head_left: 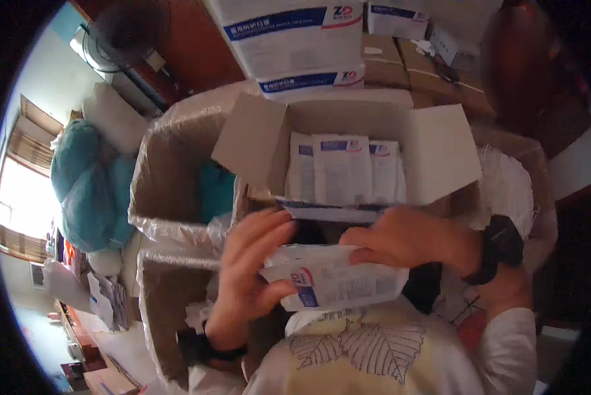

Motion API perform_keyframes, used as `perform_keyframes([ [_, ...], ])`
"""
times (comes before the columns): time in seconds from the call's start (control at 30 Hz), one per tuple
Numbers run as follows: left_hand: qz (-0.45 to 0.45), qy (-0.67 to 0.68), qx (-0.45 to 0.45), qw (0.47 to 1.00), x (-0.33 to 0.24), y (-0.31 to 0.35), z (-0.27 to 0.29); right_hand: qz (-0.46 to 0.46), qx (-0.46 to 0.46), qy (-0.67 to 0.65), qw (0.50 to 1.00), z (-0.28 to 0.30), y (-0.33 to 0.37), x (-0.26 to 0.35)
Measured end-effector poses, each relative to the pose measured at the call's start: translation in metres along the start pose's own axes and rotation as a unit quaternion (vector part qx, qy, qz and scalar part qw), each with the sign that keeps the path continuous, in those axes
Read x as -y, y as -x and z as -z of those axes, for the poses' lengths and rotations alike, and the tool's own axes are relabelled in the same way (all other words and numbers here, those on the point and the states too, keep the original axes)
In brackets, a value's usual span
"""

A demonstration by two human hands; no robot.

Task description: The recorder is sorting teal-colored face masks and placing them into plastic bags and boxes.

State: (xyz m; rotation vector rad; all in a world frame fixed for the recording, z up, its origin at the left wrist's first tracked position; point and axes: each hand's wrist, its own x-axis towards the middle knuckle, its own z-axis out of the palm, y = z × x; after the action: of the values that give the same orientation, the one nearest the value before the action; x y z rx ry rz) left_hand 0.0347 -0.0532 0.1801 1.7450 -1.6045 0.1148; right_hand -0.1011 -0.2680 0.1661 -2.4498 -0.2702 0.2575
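Note:
A white packet (pixel 348 283) with a blue and red label is held level in front of my chest. My right hand (pixel 394 240) pinches its upper right edge, thumb on the near side. My left hand (pixel 252 263) is at the packet's left end, slightly blurred; its fingers stretch away, apart from the thumb, which lies against the packet's face. Just beyond my hands an open white carton (pixel 443 151) stands with its flaps spread. Several similar packets (pixel 341 170) stand upright inside it. What lies in the packet I hold cannot be seen.
Large plastic-lined boxes (pixel 170 158) stand left of the carton, one with teal material (pixel 216 191) inside. White printed cartons (pixel 295 46) are stacked behind. White netted material (pixel 509 191) lies to the right. Teal bags (pixel 84 191) and a fan (pixel 121 33) are farther left.

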Motion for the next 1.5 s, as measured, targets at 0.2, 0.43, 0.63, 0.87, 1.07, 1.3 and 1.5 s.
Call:
perform_keyframes([
  [0.2,0.228,0.108,0.321,0.913,-0.002,0.032,-0.047,-0.040,0.083,-0.006,0.996,-0.032,0.003,-0.008],
  [0.43,0.270,0.224,0.318,0.881,0.013,0.046,-0.059,-0.070,0.093,-0.033,0.993,-0.037,0.007,-0.019],
  [0.63,0.171,0.090,0.269,0.944,0.016,0.018,-0.057,-0.007,0.043,0.007,0.999,-0.045,-0.018,-0.023],
  [0.87,0.027,-0.103,0.228,0.968,0.035,0.018,-0.067,-0.045,0.014,-0.015,0.999,-0.059,-0.035,-0.032],
  [1.07,0.019,-0.096,0.236,0.967,0.030,0.017,-0.068,0.028,0.057,0.132,0.989,-0.061,-0.050,-0.036],
  [1.3,0.197,0.343,0.232,0.888,0.045,0.073,-0.096,0.234,-0.037,0.202,0.950,-0.074,-0.038,-0.021],
  [1.5,0.325,0.548,0.188,0.747,0.044,0.106,-0.134,0.263,-0.102,0.226,0.932,-0.094,-0.035,-0.026],
])
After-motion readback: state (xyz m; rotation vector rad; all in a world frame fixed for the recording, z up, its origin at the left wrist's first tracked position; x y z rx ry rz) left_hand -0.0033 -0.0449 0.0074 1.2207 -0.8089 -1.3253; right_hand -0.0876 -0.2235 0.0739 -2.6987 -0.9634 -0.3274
